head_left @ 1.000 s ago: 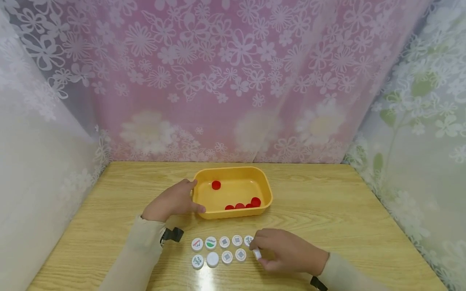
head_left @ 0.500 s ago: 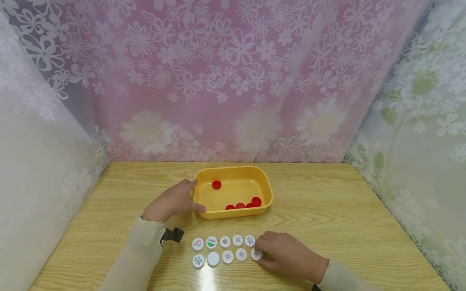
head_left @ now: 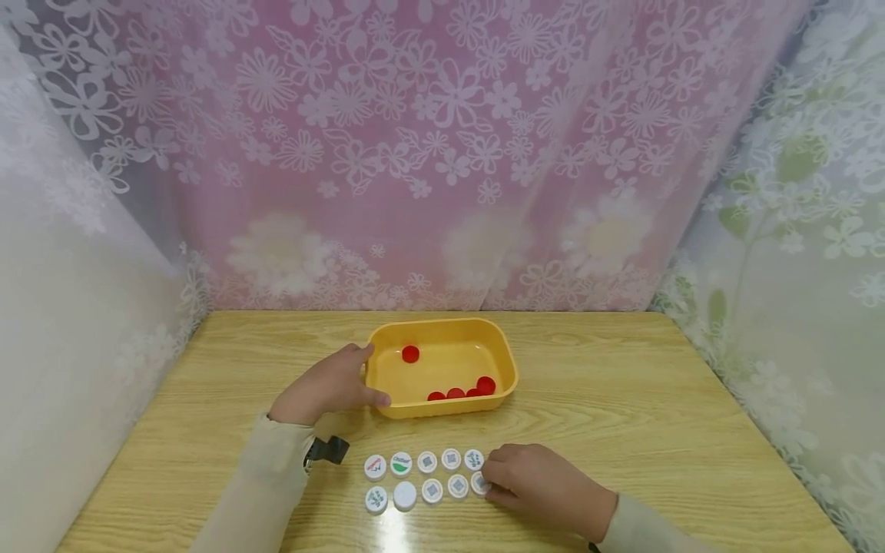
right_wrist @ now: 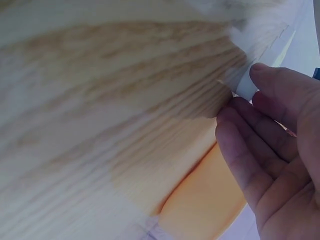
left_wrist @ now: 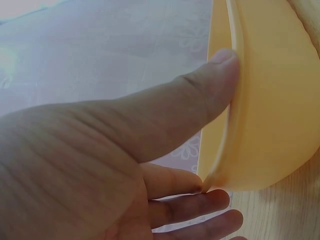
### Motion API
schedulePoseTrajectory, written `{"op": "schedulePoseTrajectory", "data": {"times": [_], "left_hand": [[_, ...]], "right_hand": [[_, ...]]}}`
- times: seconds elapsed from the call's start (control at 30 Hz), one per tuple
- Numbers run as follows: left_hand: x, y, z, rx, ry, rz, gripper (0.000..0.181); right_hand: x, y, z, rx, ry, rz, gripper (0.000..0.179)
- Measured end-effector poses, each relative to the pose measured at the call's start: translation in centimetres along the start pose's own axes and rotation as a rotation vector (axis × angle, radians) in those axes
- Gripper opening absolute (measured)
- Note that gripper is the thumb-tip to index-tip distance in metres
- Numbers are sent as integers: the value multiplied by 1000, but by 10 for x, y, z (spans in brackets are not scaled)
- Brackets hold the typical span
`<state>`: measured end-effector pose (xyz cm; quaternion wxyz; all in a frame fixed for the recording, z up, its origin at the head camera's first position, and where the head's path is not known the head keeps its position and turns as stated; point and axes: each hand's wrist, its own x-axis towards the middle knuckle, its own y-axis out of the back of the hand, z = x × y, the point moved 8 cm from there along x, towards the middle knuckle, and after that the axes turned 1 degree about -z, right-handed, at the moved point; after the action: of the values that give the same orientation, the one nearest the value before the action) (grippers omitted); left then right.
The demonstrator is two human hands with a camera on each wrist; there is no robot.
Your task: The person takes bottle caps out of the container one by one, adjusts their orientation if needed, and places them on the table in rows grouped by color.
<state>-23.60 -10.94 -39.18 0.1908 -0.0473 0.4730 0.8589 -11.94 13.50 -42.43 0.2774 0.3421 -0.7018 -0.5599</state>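
Note:
My left hand holds the left end of a yellow plastic basin, its thumb at the near rim. In the left wrist view the thumb lies against the basin's rim, with fingertips by the corner below. My right hand pinches a white bottle cap at the right end of the nearer row, face up on the table. The right wrist view shows thumb and finger at that cap's side. More white caps lie in two rows, several with printed tops, one plain.
Inside the basin are several red caps, most along its near wall. The wooden table meets a pink floral curtain at the back, with pale curtains at both sides.
The cap in my right hand was tilted on edge; it now lies flat and has slid left to the end of the nearer row. The left hand and basin stay put.

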Motion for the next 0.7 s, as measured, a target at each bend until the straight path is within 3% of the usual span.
{"op": "schedulePoseTrajectory", "data": {"times": [0.17, 0.43, 0.57, 0.7], "left_hand": [[-1, 0, 0, -1, -1, -9, 104], [2, -1, -1, 6, -21, -19, 104], [2, -2, -2, 18, -17, -18, 105], [3, -2, -3, 22, -19, -17, 105]], "right_hand": [[1, -1, 2, 11, -51, -34, 20], [-2, 8, 5, 53, -72, -21, 13], [2, 38, 13, 67, -83, 117, 11], [19, 78, 38, 56, -191, 227, 11]]}}
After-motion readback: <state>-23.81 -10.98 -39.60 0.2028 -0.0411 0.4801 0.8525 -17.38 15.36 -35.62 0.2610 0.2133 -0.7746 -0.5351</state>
